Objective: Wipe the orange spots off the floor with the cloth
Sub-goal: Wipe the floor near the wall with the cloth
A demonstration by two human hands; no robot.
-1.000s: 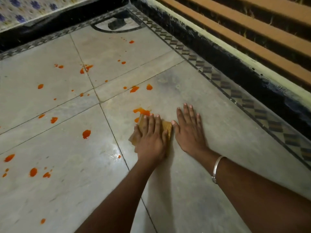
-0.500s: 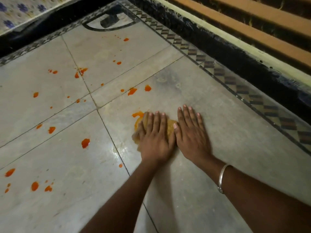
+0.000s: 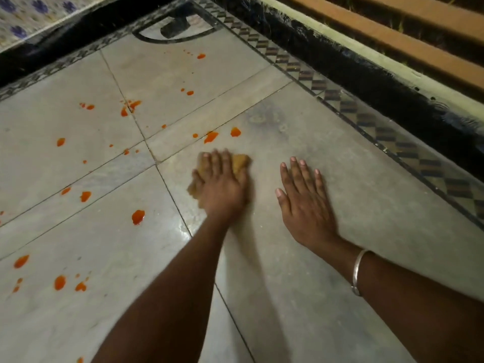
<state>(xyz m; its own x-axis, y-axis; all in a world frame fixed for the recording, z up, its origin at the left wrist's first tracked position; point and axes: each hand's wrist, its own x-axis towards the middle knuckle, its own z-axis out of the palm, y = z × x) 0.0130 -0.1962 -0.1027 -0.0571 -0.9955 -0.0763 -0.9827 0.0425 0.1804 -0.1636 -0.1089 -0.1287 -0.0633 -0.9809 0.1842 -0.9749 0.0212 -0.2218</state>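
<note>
**Left hand presses cloth flat on floor**

Left hand (image 3: 222, 187), palm down, pins the soft, light cloth (image 3: 239, 162) to the floor (image 3: 340, 158) — grip from above. Orange spots (image 3: 210, 136) lie at 12 o'clock. Right hand (image 3: 305, 203) rests spread, empty.

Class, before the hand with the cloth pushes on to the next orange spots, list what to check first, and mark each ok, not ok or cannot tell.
1. Cloth under the left hand: ok.
2. Right hand flat on the floor, off the cloth: ok.
3. Nearest spots just beyond the cloth, unblocked: ok.
4. Tile by the cloth free of orange: ok.
5. Cloth clean enough underneath: cannot tell.
6. Floor all wiped: not ok.
</note>
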